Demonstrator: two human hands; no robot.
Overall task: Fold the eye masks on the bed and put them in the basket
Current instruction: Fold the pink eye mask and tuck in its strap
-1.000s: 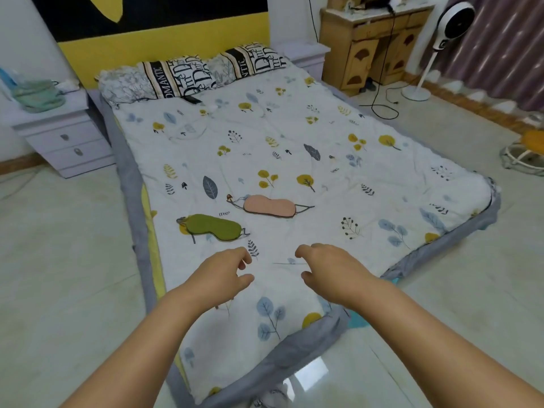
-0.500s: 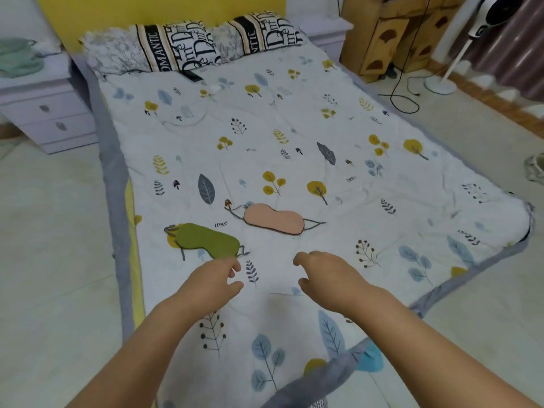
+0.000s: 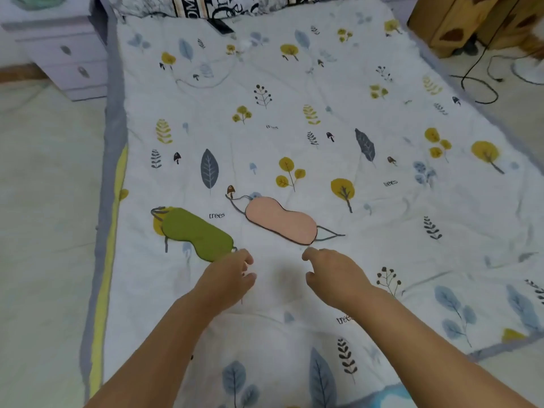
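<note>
Both arms reach forward over the bed, which is covered by a white quilt printed with leaves and small trees. The left hand hovers with its fingers loosely curled and a little spread, holding nothing; its fingertips sit just beside the near end of the green eye mask, and whether they touch the fabric cannot be told, since the hand covers that corner. The right hand is likewise empty, fingers half bent and parted, with the forefinger stretched ahead.

Just beyond that forefinger lies the pink eye mask, flat and unfolded, apart from the fingertip by a thin strip of quilt. Its dark strap loops out at both ends, one loop trailing off to the right of the right hand. The green mask lies flat too, ahead and to the left of the left hand, its grey strap partly tucked under it so only short bits show.

Far ahead of both hands, the pillows are cut off by the top edge, their lettering only partly readable. A pale drawer unit stands far ahead and left, a wooden cabinet far ahead and right, both cropped. A black cable curls on the floor beside it. No basket appears in view.
</note>
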